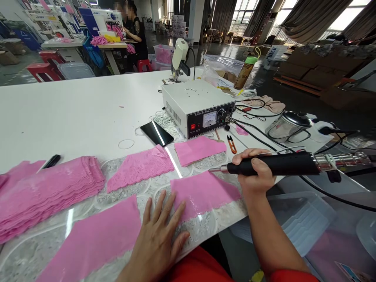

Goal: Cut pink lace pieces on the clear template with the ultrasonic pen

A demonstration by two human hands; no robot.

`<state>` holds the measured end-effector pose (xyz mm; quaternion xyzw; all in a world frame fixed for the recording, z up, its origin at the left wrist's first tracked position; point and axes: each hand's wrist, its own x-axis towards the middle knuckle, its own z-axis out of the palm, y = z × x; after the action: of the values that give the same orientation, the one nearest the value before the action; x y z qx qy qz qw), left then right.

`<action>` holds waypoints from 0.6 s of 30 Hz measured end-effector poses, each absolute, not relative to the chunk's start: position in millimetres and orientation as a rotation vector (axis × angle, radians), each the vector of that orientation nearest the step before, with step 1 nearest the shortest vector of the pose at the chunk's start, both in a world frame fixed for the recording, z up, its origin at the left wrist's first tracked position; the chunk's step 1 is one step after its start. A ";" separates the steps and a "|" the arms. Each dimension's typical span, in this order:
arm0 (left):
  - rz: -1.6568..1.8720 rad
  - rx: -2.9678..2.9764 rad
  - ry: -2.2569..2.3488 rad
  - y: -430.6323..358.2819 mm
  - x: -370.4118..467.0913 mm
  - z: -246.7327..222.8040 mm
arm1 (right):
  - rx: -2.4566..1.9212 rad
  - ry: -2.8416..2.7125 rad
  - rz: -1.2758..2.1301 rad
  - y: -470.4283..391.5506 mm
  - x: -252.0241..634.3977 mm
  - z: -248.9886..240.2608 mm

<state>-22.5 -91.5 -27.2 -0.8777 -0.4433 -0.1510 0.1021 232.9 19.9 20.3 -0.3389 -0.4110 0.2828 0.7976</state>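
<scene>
My right hand (257, 172) is closed around the black handle of an ultrasonic hand tool (282, 163). Its metal tip meets the top edge of a pink fabric piece (202, 194). Fingers spread, my left hand (161, 231) lies flat, its fingertips on the left part of that piece. Another pink panel (102, 239) lies to the left of this hand. Beyond it are a lace-edged pink piece (143, 166) and a pink piece on a template (199, 150). A thick stack of pink fabric (55, 188) sits at the far left.
A white control box (199, 105) stands behind the fabric, cabled to the tool. Around it are a phone (157, 133), thread snips (231, 144), a glass mug (289, 127) and a bottle (246, 72). A black marker (51, 161) rests on the stack. A person sits at a sewing machine (101, 19) behind.
</scene>
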 end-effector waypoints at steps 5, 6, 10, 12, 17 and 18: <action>-0.431 -2.592 -1.290 -91.3 -23.4 -27.8 | -0.726 -0.895 0.627 22.0 233.5 18.4; -0.433 -2.591 -1.287 -91.0 -23.4 -28.3 | -0.722 -0.894 0.633 22.7 233.6 18.1; -0.446 -2.583 -1.291 -89.8 -23.5 -29.5 | -0.704 -0.860 0.618 23.1 235.6 18.7; -0.448 -2.584 -1.289 -89.4 -23.6 -29.6 | -0.703 -0.821 0.599 20.6 239.2 19.6; -0.453 -2.592 -1.272 -89.0 -23.3 -29.3 | -0.722 -0.793 0.605 10.6 251.2 19.5; -0.456 -2.591 -1.273 -89.0 -23.1 -29.3 | -0.726 -0.799 0.604 9.2 252.5 19.1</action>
<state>-23.1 -89.0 -29.3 -0.8812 -0.4331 -0.1551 0.1093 252.5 9.2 19.1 -0.3401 -0.3744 0.2832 0.8148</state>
